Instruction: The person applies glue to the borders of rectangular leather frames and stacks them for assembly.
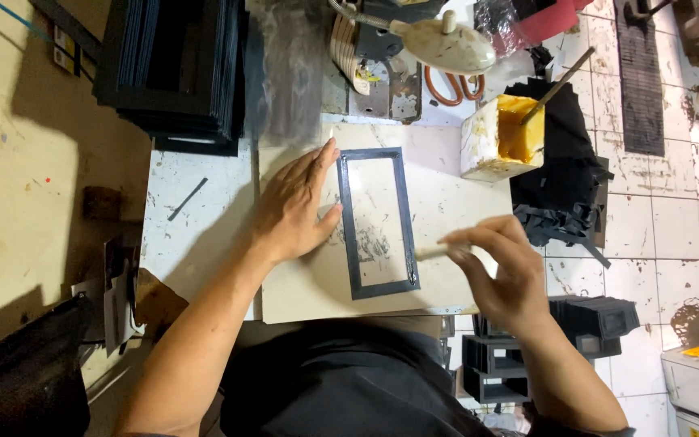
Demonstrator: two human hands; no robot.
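A black rectangular frame (349,235) lies flat on a pale work board (446,202). My left hand (294,204) rests palm down on the board, its fingers and thumb touching the frame's left strip. My right hand (505,271) grips a thin pale brush (429,253), whose tip meets the frame's right strip near the lower corner.
A white tub of yellow glue (502,137) with a stick in it stands at the board's far right. A tall stack of black frames (173,66) sits at the far left. Black offcuts (564,174) and small black boxes (592,320) lie to the right on the tiled floor.
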